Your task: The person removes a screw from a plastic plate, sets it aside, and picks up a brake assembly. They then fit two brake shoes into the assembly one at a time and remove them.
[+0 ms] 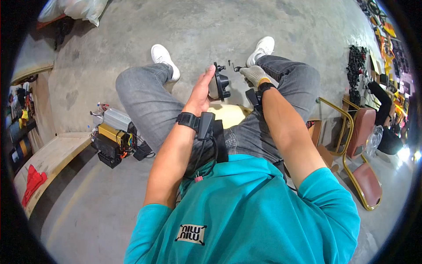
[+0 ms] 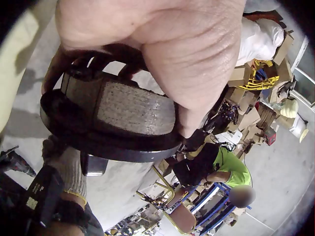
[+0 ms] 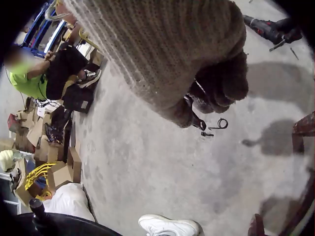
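Note:
My bare left hand [image 1: 201, 91] grips a black rounded part [image 1: 223, 81], held on edge between my legs. Fingers and thumb span the part in the left wrist view, where a grey rough-faced block [image 2: 135, 108] shows inside its dark rim. My right hand [image 1: 255, 75], in a knitted glove with dark fingers, pinches a small dark metal piece [image 3: 198, 122]; most of it is hidden by the glove. Close below those fingertips, a coiled wire spring [image 3: 222, 123] and a small dark bolt [image 3: 207, 134] lie on the concrete floor.
A power tool [image 3: 270, 30] lies on the floor. Beside my left leg are a silver and gold boxy unit [image 1: 115, 127] with wires and a wooden bench [image 1: 55, 156]. A gold-framed chair [image 1: 367, 180] stands at right. Another person in a green top [image 3: 29, 81] sits near cardboard boxes.

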`<action>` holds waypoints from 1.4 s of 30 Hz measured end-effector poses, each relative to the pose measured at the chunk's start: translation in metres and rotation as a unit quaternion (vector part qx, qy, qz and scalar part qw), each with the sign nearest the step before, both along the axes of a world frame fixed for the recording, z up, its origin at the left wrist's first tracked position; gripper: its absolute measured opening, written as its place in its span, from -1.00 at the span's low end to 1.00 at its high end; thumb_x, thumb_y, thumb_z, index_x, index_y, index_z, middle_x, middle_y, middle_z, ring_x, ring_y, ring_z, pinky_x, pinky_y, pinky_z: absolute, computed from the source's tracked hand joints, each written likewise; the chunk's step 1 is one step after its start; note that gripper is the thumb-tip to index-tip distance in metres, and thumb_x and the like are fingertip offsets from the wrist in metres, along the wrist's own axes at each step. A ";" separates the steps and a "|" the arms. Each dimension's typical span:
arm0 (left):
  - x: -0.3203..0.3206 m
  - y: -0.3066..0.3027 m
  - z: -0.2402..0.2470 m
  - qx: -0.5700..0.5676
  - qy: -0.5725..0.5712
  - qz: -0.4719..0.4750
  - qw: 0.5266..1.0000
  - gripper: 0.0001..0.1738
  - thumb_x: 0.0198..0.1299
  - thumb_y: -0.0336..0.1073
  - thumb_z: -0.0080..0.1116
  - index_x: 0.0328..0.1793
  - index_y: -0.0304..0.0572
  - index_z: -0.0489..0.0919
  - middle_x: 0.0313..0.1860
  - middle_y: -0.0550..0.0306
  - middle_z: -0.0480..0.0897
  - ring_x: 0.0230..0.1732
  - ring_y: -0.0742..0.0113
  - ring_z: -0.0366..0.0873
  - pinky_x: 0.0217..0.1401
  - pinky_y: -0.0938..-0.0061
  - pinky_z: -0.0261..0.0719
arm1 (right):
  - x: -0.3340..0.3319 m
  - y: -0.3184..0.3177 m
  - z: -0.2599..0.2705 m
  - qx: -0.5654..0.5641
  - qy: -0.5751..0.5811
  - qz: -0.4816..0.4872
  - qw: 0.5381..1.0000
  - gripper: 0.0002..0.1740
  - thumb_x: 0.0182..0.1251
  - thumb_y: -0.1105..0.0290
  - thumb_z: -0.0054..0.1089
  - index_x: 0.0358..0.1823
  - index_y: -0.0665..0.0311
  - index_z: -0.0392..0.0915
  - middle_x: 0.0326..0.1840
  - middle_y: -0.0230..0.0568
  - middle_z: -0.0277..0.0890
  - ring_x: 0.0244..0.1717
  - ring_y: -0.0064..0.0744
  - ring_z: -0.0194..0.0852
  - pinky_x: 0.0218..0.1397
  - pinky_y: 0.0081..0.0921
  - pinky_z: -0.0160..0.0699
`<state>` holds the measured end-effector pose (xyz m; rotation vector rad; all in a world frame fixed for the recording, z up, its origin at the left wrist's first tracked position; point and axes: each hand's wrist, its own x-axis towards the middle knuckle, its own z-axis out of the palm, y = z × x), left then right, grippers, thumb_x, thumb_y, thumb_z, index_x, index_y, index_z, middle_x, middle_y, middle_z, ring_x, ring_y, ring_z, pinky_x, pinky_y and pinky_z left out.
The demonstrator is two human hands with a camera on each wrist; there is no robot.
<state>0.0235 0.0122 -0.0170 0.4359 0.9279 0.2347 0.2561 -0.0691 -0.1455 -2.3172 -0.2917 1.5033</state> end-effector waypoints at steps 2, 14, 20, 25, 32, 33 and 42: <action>0.000 -0.001 -0.001 -0.004 0.007 0.009 1.000 -0.46 0.33 0.25 0.14 0.09 -0.04 0.54 -0.16 0.22 0.68 -0.21 0.41 0.68 -0.15 0.29 0.72 | 0.001 0.001 -0.005 -0.017 -0.013 0.028 0.999 -0.70 0.24 0.23 0.18 -0.52 0.29 0.46 -0.66 -0.30 0.35 -0.74 -0.43 0.26 -0.69 -0.40 0.23; -0.008 0.000 -0.002 -0.006 0.001 0.019 1.000 -0.43 0.31 0.25 0.17 0.11 -0.05 0.46 -0.15 0.20 0.65 -0.17 0.37 0.67 -0.13 0.18 0.73 | -0.003 0.015 -0.002 -0.053 -0.020 0.162 0.985 -0.58 0.25 0.10 0.15 -0.46 0.40 0.56 -0.61 -0.16 0.46 -0.68 -0.29 0.42 -0.57 -0.31 0.41; -0.005 -0.003 -0.009 -0.021 0.037 0.037 0.998 -0.49 0.35 0.24 0.13 0.11 0.03 0.61 -0.16 0.19 0.72 -0.19 0.37 0.68 -0.19 0.33 0.68 | -0.003 0.019 -0.005 -0.020 -0.008 0.198 0.980 -0.52 0.26 0.07 0.11 -0.44 0.45 0.59 -0.62 -0.09 0.52 -0.66 -0.25 0.51 -0.53 -0.30 0.49; -0.004 -0.002 -0.004 -0.032 0.035 0.038 0.998 -0.50 0.35 0.24 0.13 0.09 0.03 0.61 -0.18 0.20 0.72 -0.21 0.37 0.68 -0.20 0.33 0.68 | 0.010 0.016 -0.017 0.039 -0.203 0.259 0.944 -0.50 0.22 0.12 0.07 -0.23 0.53 0.65 -0.50 0.18 0.64 -0.51 -0.09 0.71 -0.37 -0.28 0.67; -0.004 -0.001 -0.002 -0.028 0.020 0.044 0.998 -0.52 0.34 0.24 0.14 0.07 0.06 0.61 -0.21 0.21 0.72 -0.23 0.38 0.68 -0.22 0.36 0.67 | 0.012 0.025 0.004 0.086 -0.279 0.533 0.794 -0.83 0.29 0.46 0.08 -0.26 0.24 0.68 -0.34 0.02 0.70 -0.24 -0.05 0.74 -0.23 -0.22 0.68; -0.003 0.000 -0.001 -0.028 0.017 0.042 0.999 -0.52 0.34 0.24 0.14 0.07 0.06 0.61 -0.21 0.21 0.72 -0.23 0.38 0.68 -0.22 0.36 0.67 | 0.006 0.020 -0.008 0.154 -0.119 0.284 0.939 -0.87 0.33 0.43 0.11 -0.23 0.27 0.63 -0.36 -0.05 0.67 -0.35 -0.18 0.70 -0.29 -0.28 0.68; -0.003 0.006 0.004 0.012 0.020 0.095 0.995 -0.47 0.37 0.24 0.10 0.16 0.01 0.56 -0.07 0.18 0.69 -0.05 0.32 0.68 -0.05 0.29 0.70 | -0.090 0.003 0.166 0.338 0.013 0.296 0.893 -0.42 0.23 0.07 0.34 0.26 -0.02 0.43 0.36 0.22 0.30 0.14 0.19 0.56 0.17 -0.19 0.63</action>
